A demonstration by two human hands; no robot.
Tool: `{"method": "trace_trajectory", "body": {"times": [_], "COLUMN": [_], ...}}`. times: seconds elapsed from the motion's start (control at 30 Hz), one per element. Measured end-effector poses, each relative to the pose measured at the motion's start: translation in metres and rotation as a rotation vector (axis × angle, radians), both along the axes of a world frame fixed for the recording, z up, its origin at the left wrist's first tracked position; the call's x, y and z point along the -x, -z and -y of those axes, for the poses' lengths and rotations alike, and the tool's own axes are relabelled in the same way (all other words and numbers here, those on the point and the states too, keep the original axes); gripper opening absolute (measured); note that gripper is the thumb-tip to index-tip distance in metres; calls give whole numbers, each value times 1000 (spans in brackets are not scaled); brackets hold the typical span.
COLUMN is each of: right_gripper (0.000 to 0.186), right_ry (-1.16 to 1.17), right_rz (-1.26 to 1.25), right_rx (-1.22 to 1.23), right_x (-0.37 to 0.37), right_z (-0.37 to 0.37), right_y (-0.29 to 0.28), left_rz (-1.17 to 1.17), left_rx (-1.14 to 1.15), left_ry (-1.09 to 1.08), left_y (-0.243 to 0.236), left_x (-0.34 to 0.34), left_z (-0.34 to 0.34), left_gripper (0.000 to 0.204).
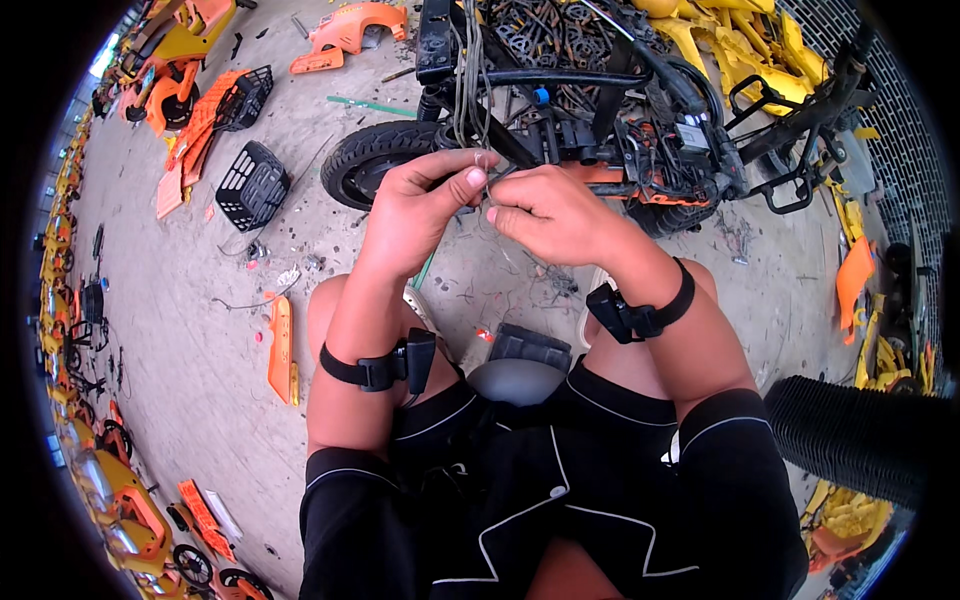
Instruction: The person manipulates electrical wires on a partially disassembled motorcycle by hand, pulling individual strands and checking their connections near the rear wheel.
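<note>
Both hands meet in front of a stripped scooter frame (575,78), just over the floor. My left hand (425,200) is closed, pinching a thin wire (488,185) between thumb and forefinger. Close beside it, my right hand (550,210) is also closed, with its fingertips on the same strand. A bundle of long grey-green cables (470,75) hangs down the frame right behind my fingers. Beyond my left hand is the scooter's black wheel (375,160). What lies inside the curled fingers of my right hand is mostly hidden.
Black baskets (253,187) and orange body panels (355,32) lie on the concrete floor to the left. Yellow panels (740,45) are heaped at the far right. A black ribbed hose (850,435) reaches in from the right. Parked scooters (125,510) line the left edge.
</note>
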State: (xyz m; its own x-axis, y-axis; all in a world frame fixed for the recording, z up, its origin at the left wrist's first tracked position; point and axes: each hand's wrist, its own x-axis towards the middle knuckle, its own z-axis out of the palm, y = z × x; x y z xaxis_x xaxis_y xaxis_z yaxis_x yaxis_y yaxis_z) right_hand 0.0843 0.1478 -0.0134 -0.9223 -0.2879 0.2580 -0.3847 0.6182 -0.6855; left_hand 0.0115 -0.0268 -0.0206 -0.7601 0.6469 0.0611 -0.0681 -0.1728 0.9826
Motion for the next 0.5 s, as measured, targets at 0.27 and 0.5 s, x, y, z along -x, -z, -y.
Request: {"method": "trace_trajectory", "body": {"times": [0.27,0.5], "right_gripper": [29,21], "right_ry": [-10,-34], "right_rz": [171,477], "right_rx": [173,520], "right_x": [6,5], "right_z": [-2,-9], "right_y": [6,15], "left_rz": [72,239], "left_rx": [-16,-180], "left_ry": [11,-256], "left_y": [3,9], "left_x": [5,29], "left_z": [3,19], "left_gripper": [19,21]}}
